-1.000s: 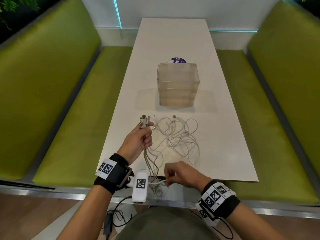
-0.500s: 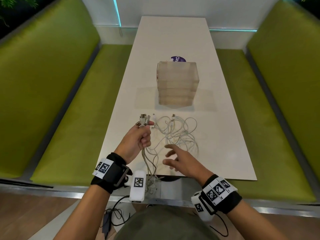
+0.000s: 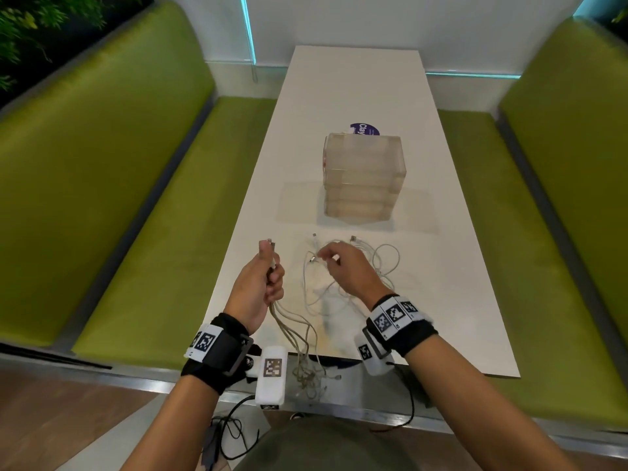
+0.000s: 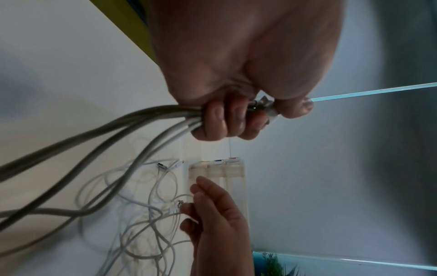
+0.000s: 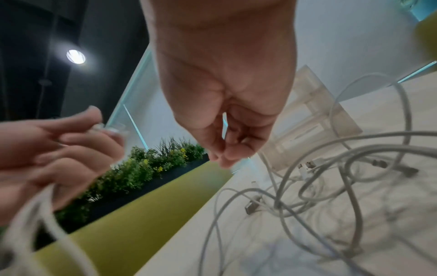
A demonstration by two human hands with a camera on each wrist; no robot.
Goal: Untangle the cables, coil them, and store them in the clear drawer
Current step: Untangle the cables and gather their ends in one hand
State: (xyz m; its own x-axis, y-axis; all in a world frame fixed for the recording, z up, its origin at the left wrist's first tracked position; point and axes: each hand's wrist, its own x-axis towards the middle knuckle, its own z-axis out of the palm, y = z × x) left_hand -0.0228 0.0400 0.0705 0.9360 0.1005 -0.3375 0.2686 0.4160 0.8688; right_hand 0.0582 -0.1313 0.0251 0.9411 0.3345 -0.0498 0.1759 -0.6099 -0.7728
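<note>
My left hand (image 3: 268, 277) grips a bundle of grey and white cables (image 3: 292, 331) in a fist above the table's near left part, the plug ends sticking up past the thumb. In the left wrist view the same bundle (image 4: 94, 134) trails out of the fist (image 4: 234, 119). My right hand (image 3: 331, 261) hovers over the loose white tangle (image 3: 380, 266) and pinches a white cable just behind its connector (image 4: 181, 202). The clear drawer unit (image 3: 363, 178) stands beyond the tangle, its drawers closed.
The long white table (image 3: 356, 79) runs between two green benches (image 3: 119, 198) (image 3: 560, 164). A purple round sticker (image 3: 363, 129) shows behind the drawer unit. The bundle's lower ends (image 3: 312, 375) hang over the near table edge.
My right hand left the near table edge, reached forward over the tangle and closed its fingertips on a white cable end. The left hand kept its grip and shifted slightly left.
</note>
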